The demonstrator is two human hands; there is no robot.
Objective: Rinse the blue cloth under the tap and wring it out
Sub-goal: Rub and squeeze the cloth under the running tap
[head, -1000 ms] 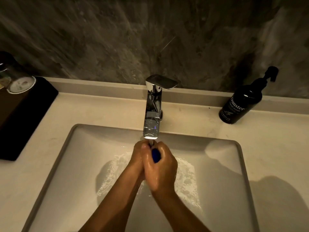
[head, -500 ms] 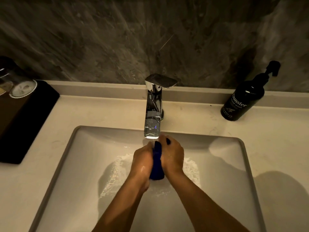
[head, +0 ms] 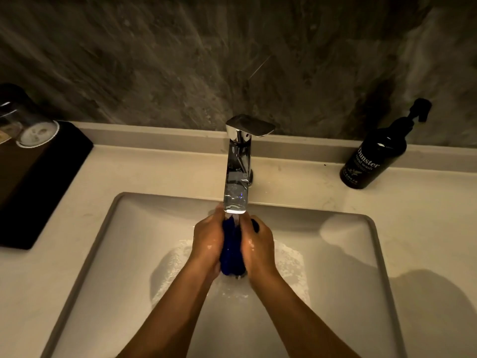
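The blue cloth [head: 232,250] is bunched into a dark wet wad between my palms, directly under the spout of the chrome tap [head: 238,174]. Water runs from the spout onto the top of the cloth. My left hand [head: 207,241] presses it from the left and my right hand [head: 255,244] from the right, fingers wrapped round it. A small bit of cloth pokes out past my right knuckles. Both hands hang over the white rectangular sink [head: 348,254], where water splashes and foams below them.
A black pump bottle of hand wash [head: 374,158] stands on the counter at the back right. At the left a black tray [head: 38,177] holds an upturned glass [head: 31,127]. A dark stone wall rises behind the tap.
My hands have parted from a tight clasp, so more of the cloth shows between them. The view has shifted slightly downward and closer to the basin.
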